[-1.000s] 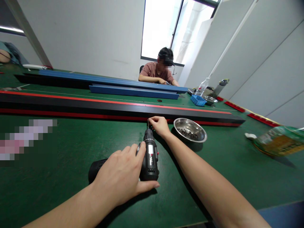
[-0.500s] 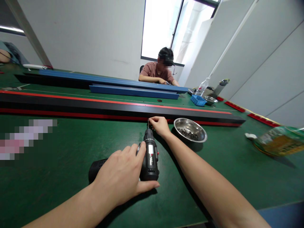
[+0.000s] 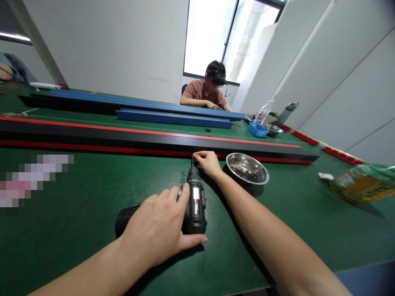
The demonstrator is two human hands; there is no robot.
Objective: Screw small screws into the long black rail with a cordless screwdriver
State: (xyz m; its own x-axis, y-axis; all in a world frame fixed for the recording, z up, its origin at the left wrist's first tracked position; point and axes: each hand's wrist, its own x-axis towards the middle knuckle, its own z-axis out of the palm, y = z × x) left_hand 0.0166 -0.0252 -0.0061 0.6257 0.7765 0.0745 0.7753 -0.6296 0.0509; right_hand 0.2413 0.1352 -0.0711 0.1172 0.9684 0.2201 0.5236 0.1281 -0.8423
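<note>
A black cordless drill (image 3: pixel 195 205) lies on its side on the table, its bit pointing away from me at the long black and red bar (image 3: pixel 148 140). My left hand (image 3: pixel 157 228) is wrapped round the drill's grip, with the thumb behind its body. At the bit's tip, against the bar's near red side, my right hand (image 3: pixel 208 163) has its fingers pinched together; whatever is between them is too small to make out. A steel bowl (image 3: pixel 262 177) holding several small dark screws (image 3: pixel 245 174) stands just right of my right wrist.
Blue bars (image 3: pixel 174 119) lie behind the black and red one. A person (image 3: pixel 199 92) sits across the green table (image 3: pixel 86 255). A blue basket (image 3: pixel 258 130) and another steel bowl (image 3: pixel 274 130) stand at the back right. A green and yellow bag (image 3: pixel 364 183) lies at the right.
</note>
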